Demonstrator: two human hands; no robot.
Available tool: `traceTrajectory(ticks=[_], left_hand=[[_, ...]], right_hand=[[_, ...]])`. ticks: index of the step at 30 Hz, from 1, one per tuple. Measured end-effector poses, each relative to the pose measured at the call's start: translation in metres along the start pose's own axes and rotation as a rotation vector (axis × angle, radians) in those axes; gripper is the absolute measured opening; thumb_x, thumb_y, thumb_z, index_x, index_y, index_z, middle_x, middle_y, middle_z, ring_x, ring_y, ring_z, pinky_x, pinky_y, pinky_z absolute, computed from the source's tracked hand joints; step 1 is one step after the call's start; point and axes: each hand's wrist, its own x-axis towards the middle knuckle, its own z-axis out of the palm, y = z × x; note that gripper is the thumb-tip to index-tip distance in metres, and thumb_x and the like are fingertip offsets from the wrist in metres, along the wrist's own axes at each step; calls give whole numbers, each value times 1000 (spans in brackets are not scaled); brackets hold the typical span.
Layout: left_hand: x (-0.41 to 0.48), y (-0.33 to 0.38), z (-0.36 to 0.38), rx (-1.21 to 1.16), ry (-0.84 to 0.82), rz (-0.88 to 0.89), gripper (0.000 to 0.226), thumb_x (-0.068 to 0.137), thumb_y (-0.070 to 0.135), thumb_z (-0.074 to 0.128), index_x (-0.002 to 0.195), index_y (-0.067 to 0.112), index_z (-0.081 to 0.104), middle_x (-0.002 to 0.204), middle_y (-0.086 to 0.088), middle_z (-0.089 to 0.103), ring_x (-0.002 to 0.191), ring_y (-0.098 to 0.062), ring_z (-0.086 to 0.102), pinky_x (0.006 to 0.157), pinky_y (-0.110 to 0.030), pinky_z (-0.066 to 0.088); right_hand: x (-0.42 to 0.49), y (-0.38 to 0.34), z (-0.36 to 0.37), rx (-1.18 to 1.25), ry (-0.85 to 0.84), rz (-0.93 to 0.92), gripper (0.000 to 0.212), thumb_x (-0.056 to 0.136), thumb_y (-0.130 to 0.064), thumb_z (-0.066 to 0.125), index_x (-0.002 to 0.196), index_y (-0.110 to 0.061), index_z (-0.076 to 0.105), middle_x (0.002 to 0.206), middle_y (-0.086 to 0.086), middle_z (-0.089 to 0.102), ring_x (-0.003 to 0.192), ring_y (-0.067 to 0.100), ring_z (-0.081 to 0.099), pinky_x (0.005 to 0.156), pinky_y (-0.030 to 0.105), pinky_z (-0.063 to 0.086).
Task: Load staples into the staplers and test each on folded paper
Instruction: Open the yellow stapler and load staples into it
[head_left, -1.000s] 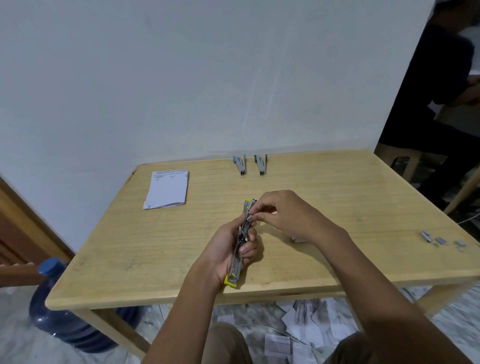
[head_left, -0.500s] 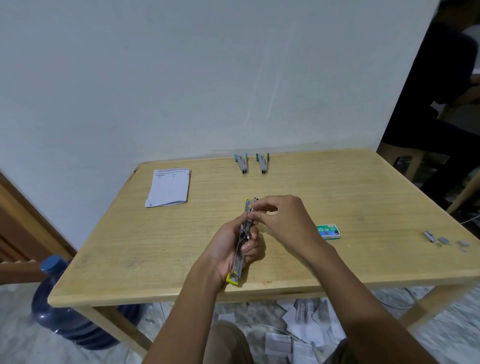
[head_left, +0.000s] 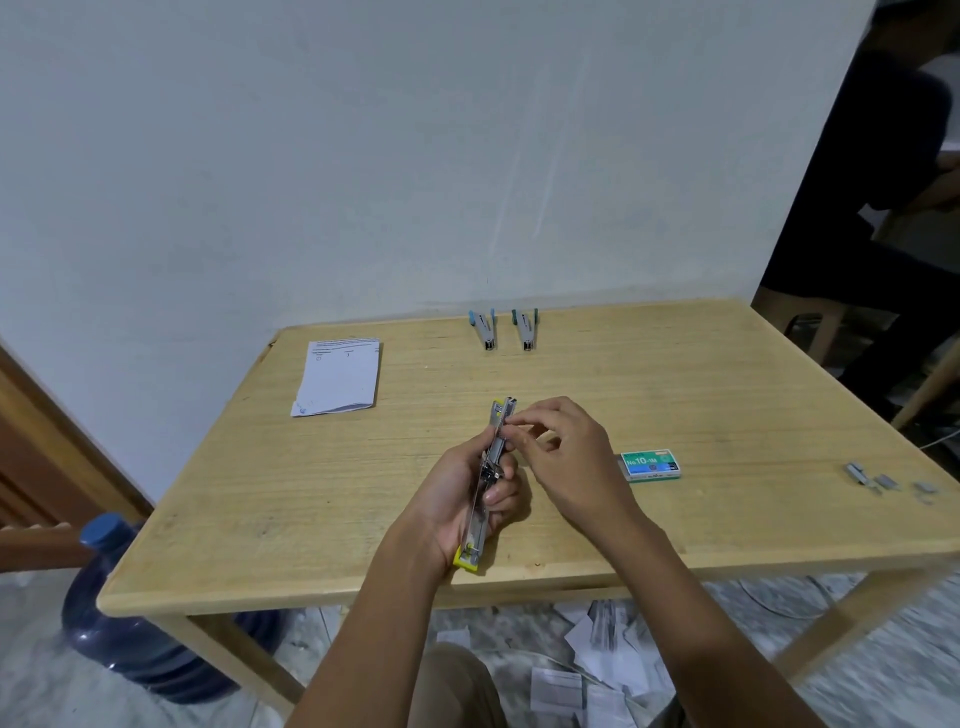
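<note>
We judge loading under way: left hand (head_left: 462, 506) grips the opened yellow stapler (head_left: 496, 441), right hand (head_left: 571, 452) pinches at its magazine, folded paper (head_left: 340, 376) at ten o'clock untouched.

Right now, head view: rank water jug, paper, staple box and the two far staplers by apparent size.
1. Water jug, partly hidden.
2. Paper.
3. Staple box.
4. Blue-tipped stapler and green-tipped stapler: alike, tied; farther off, so unsure versus box.

Paper stack (head_left: 337, 376) is lying back-left on table (head_left: 675, 395), left back stapler (head_left: 483, 331) and right back stapler (head_left: 525, 331) sitting behind held stapler (head_left: 500, 423), staple box (head_left: 650, 465) to its right, loose staples (head_left: 865, 475) farther right.
</note>
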Motion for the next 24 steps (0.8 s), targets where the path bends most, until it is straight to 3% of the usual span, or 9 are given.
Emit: traceTrajectory(ticks=[4, 10, 19, 24], left_hand=[[0, 0, -1, 12, 3, 1, 46, 99, 40, 50, 70, 4, 55, 50, -6, 37, 36, -12, 34, 39, -21, 34], [-2, 0, 2, -7, -25, 12, 39, 100, 37, 48, 80, 6, 60, 54, -6, 40, 36, -10, 34, 38, -20, 35], [0, 0, -1, -26, -24, -19, 51, 101, 41, 44, 68, 4, 54, 53, -4, 33, 38, -11, 32, 40, -20, 33], [-1, 0, 3, -74, 20, 16, 43, 101, 35, 47, 73, 6, 60, 67, -5, 30, 36, -10, 34, 35, -20, 33]], right_hand=[[-14, 7, -12, -129, -198, -153, 21, 97, -38, 54, 104, -28, 72, 114, -18, 50, 109, 0, 51, 89, 22, 45], [-8, 4, -30, -434, -380, -304, 39, 100, -51, 32, 124, -41, 61, 137, -17, 39, 122, 2, 40, 93, 34, 43], [12, 3, -36, -733, -298, -397, 42, 101, -52, 28, 133, -40, 52, 145, -8, 38, 127, 12, 40, 96, 38, 40], [12, -1, -29, -756, -268, -272, 47, 100, -53, 24, 139, -38, 46, 150, -8, 33, 133, 13, 35, 99, 38, 36]])
